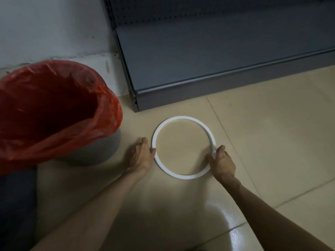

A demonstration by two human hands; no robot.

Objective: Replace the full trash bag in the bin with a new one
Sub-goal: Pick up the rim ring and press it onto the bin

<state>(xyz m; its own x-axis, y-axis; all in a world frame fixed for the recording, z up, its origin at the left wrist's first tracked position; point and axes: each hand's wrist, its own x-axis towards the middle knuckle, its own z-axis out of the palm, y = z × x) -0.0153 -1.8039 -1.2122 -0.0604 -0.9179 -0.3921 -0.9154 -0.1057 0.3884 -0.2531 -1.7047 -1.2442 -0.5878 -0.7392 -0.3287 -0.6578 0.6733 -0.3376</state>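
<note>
A grey bin stands at the left, lined with a red plastic bag whose edge folds down over the rim. The bag's dark inside hides whatever it holds. A white plastic ring lies flat on the tiled floor to the right of the bin. My left hand grips the ring's left side. My right hand grips its right side, thumb inside the ring.
A grey metal shelf unit with a pegboard back stands on the floor behind the ring. A white wall rises behind the bin. A dark grey shape fills the bottom left corner. Beige floor tiles spread to the right.
</note>
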